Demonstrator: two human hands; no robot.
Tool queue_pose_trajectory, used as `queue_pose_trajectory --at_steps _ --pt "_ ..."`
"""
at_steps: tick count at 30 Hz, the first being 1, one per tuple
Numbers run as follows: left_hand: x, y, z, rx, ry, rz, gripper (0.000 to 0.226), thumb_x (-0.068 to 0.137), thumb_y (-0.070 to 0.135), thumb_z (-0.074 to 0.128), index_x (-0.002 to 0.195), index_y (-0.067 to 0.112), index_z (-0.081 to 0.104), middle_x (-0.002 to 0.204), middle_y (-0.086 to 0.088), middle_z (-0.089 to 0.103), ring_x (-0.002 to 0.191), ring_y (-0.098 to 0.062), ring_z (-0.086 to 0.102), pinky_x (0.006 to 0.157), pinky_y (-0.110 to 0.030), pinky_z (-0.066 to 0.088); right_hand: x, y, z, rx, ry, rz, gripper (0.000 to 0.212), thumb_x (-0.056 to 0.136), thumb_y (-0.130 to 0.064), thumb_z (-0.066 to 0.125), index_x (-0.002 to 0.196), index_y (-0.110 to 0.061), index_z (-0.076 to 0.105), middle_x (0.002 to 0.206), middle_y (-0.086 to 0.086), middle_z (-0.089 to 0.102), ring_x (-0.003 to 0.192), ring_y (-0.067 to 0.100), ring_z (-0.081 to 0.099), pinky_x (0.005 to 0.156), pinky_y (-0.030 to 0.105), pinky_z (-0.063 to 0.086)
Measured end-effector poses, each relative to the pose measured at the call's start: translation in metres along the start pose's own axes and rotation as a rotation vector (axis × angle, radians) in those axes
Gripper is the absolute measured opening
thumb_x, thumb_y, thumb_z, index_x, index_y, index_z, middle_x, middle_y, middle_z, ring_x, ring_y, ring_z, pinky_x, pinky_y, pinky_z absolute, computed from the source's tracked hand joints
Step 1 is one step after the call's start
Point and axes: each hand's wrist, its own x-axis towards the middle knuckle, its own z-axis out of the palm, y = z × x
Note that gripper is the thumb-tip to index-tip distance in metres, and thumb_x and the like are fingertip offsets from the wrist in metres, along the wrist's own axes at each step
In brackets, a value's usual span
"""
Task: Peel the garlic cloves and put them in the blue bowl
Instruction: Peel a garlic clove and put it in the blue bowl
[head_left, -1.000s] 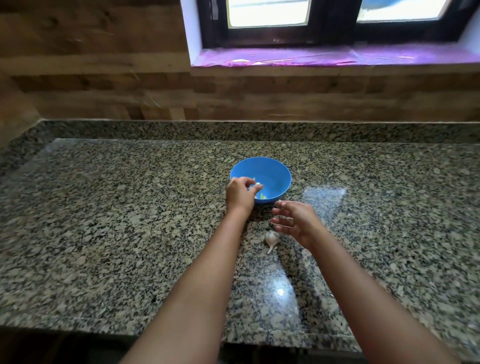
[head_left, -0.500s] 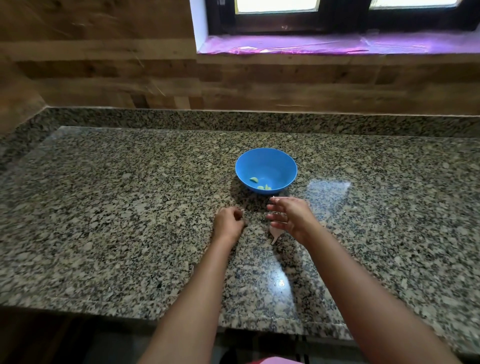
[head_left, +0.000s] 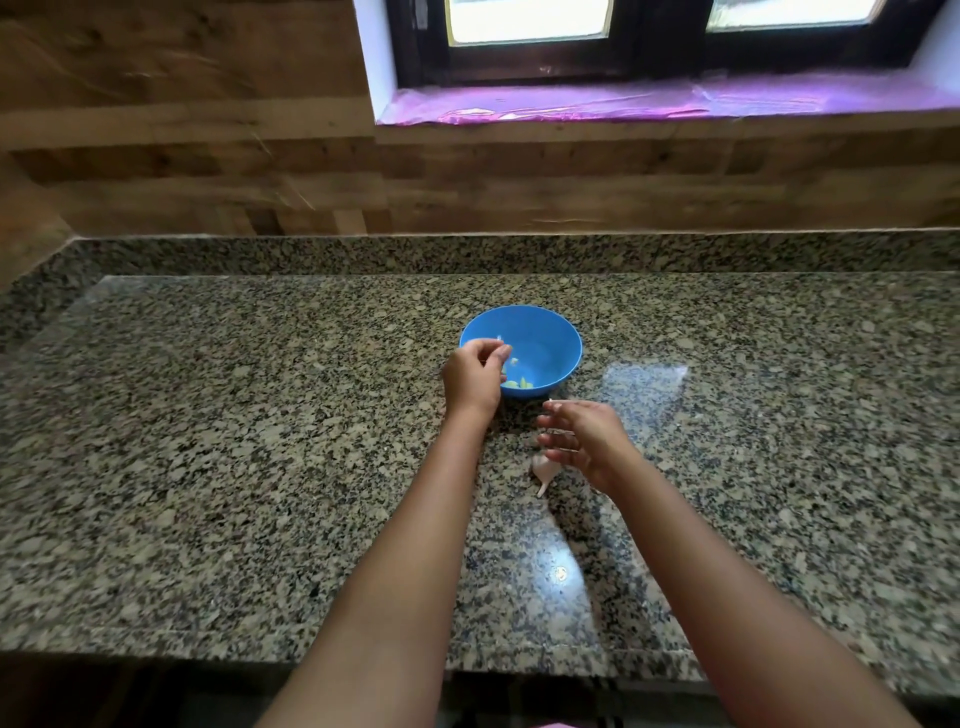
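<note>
The blue bowl stands mid-counter with a few pale peeled cloves on its bottom. My left hand hovers over the bowl's near-left rim, fingers pinched together, and a small white garlic clove shows at the fingertips. Another white bit is just inside the bowl beside that hand. My right hand is held in front of the bowl with fingers spread and nothing in it. Under its fingers on the counter lies the garlic bulb, partly hidden.
The granite counter runs wide to both sides, with its front edge close to me. A wooden wall and a window sill covered in purple film are behind it.
My left hand went down to the counter next to the bulb, then rose back to the bowl's left rim. My right hand stayed over the bulb.
</note>
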Motion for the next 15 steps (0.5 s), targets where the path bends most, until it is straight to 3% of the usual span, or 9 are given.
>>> queue_pose_trajectory --at_steps 2,6,9,12,15 --pt "0.002 -0.003 0.000 -0.034 0.019 -0.041 0.025 0.094 0.016 0.055 0.108 -0.003 0.063 0.086 -0.013 0.065 0.067 -0.018 0.061 0.071 -0.032 0.056 0.000 0.001 -0.003 -0.011 0.009 -0.011 0.009 0.094 -0.012 0.052 0.098 -0.006 0.058 0.082 0.008 0.061 0.057 0.019 0.055 0.044 0.022 0.044" --pt "-0.015 -0.027 -0.010 -0.085 0.068 -0.088 0.021 0.095 0.017 0.053 0.108 0.004 0.063 0.090 -0.008 0.066 0.069 -0.012 0.059 0.058 -0.017 0.052 0.004 0.006 -0.011 -0.111 0.040 -0.056 0.013 0.093 -0.006 0.051 0.104 -0.003 0.058 0.091 0.013 0.060 0.059 0.018 0.053 0.047 0.025 0.044" --pt "-0.035 -0.056 -0.011 -0.098 -0.022 -0.181 0.017 0.093 0.018 0.057 0.100 0.004 0.065 0.077 -0.004 0.064 0.062 -0.013 0.057 0.054 -0.022 0.048 0.007 0.015 -0.015 -0.284 0.084 -0.069 0.005 0.090 -0.003 0.055 0.093 -0.006 0.059 0.086 0.013 0.059 0.055 0.016 0.051 0.041 0.023 0.045" --pt "-0.049 -0.075 -0.002 -0.046 -0.232 -0.294 0.016 0.089 0.009 0.060 0.102 0.001 0.065 0.076 -0.003 0.065 0.065 -0.016 0.058 0.066 -0.033 0.052 0.005 0.026 -0.015 -0.399 0.026 -0.048 0.008 0.087 -0.009 0.063 0.091 -0.003 0.060 0.075 0.010 0.059 0.052 0.015 0.050 0.043 0.023 0.045" --pt "-0.053 -0.078 0.005 -0.048 -0.348 -0.340 0.017 0.085 0.000 0.062 0.102 0.001 0.065 0.088 -0.009 0.067 0.075 -0.018 0.061 0.076 -0.033 0.053 0.003 0.033 -0.013 -0.456 -0.013 -0.050 0.016 0.080 -0.012 0.073 0.079 -0.008 0.058 0.072 0.007 0.060 0.060 0.017 0.055 0.053 0.025 0.049"
